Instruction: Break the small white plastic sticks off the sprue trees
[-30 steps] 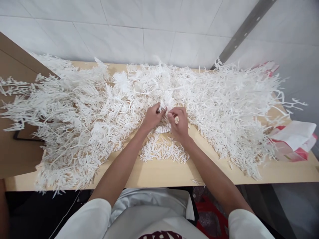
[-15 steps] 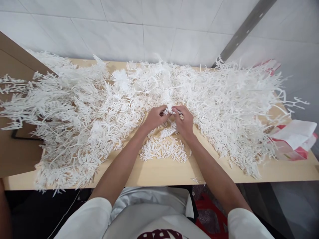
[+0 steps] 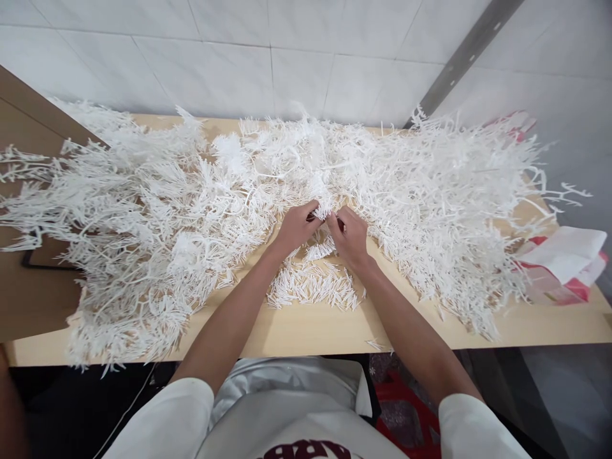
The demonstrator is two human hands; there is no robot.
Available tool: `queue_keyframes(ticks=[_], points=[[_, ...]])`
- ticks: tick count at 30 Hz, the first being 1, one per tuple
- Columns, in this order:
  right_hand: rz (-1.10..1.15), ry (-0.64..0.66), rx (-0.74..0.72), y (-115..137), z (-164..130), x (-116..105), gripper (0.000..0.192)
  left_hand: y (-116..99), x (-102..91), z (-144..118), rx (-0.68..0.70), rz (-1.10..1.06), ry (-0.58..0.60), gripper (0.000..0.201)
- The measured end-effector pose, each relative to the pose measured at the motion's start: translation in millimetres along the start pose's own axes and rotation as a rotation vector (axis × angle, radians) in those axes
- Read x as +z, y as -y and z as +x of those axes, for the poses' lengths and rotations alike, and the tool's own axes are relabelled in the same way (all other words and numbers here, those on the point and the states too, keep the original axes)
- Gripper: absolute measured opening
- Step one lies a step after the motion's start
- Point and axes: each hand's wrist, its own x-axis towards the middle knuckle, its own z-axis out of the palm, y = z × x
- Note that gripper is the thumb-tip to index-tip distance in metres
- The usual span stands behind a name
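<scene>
My left hand (image 3: 295, 227) and my right hand (image 3: 351, 234) meet at the middle of a light wooden table (image 3: 306, 331). Both pinch one white branched plastic piece (image 3: 324, 205) between their fingertips. Just below the hands lies a small heap of short white sticks (image 3: 313, 288). Large tangles of the same white branched plastic cover the table: one mass to the left (image 3: 134, 229) and one to the right (image 3: 444, 204).
A white and red plastic bag (image 3: 564, 264) lies at the table's right end. A brown board (image 3: 29, 280) stands at the left, with white tiled wall behind. Something red (image 3: 406, 414) sits under the table by my right arm.
My hands drew closer together on the white piece. The right hand shifted a little up and left. The short stick seen by the right fingers a second ago is gone from view.
</scene>
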Motion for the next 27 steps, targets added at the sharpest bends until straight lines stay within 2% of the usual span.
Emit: queue_keyframes(ticks=[5,7,10,15,17,22,24,27], points=[[0.082,-0.065,-0.006,5,-1,-4,0.044,1,0.5,1,-0.003,-0.023,0.005,0.018],[0.143,-0.118,0.009,7,-4,-3,0.046,2,-1.8,2,-0.087,-0.106,-0.053,0.017],[0.231,-0.12,0.062,8,-6,-2,0.047,2,-5.3,2,-0.189,-0.231,-0.127,0.024],[0.257,-0.209,0.294,2,3,-1,0.031,-1,-6.3,0,-0.092,-0.278,-0.014,0.031],[0.266,-0.187,0.284,0,7,-1,0.032,-2,-6.7,-1,-0.084,-0.315,0.015,0.032],[0.239,-0.013,0.191,2,7,1,0.032,-2,-8.2,0,-0.05,-0.25,0.044,0.026],[0.169,-0.016,0.186,3,5,2,0.033,-3,-6.6,0,-0.032,-0.218,0.025,0.031],[0.029,-0.092,0.195,3,2,3,0.042,-4,-1.3,-1,0.017,-0.108,-0.03,0.033]])
